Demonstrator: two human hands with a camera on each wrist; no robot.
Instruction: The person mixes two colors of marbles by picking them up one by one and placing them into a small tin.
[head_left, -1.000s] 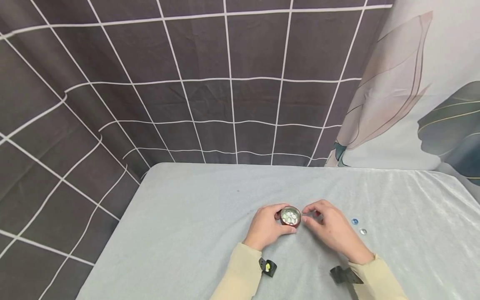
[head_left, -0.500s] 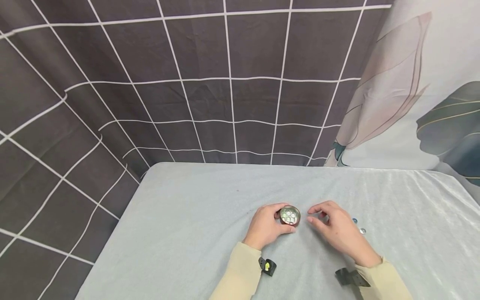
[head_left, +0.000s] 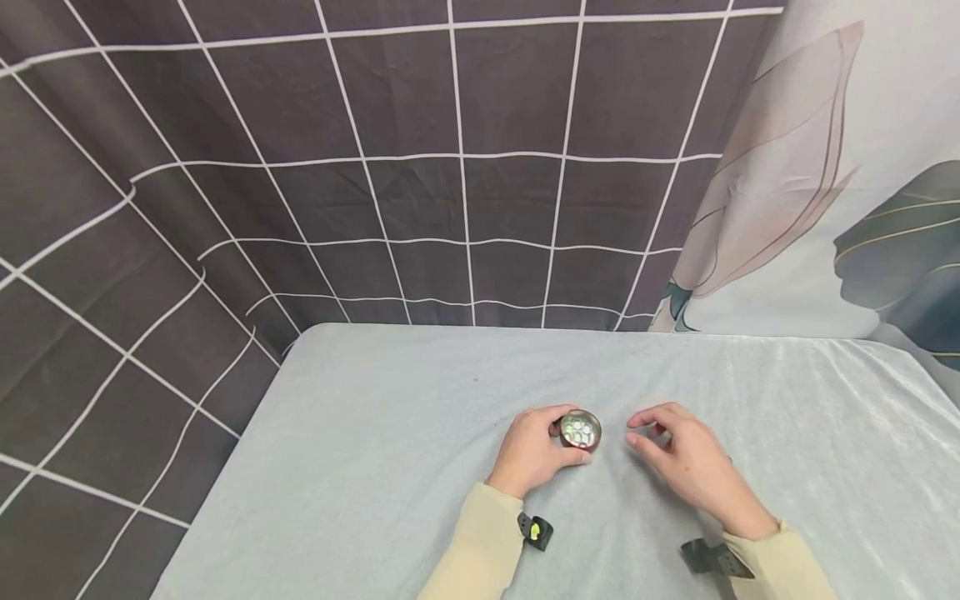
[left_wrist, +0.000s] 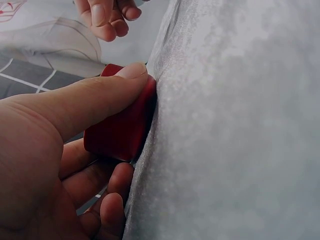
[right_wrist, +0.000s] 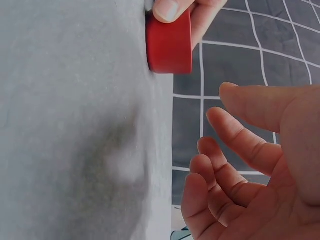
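Note:
In the head view my left hand (head_left: pixel 531 452) grips a small round container (head_left: pixel 581 448) by its side, thumb in front and fingers behind. Several clear, shiny round pieces (head_left: pixel 579 431) lie inside it. Seen from the left wrist, the container's wall is red (left_wrist: pixel 117 132), and my thumb presses on it as it stands on the cloth. My right hand (head_left: pixel 693 462) hovers to the right of the container, apart from it. Its fingers are loosely bent with nothing between them, as the right wrist view shows (right_wrist: pixel 250 165).
A pale grey cloth (head_left: pixel 360 450) covers the table. A dark curtain with white grid lines (head_left: pixel 510 200) hangs behind and to the left, and a leaf-patterned one (head_left: pixel 780 250) at the back right. My right hand mostly hides the spot where small glass pieces lay.
My right hand has drawn away from the container to the right and now covers the blue and clear glass pieces seen before. The left hand and container have stayed in place.

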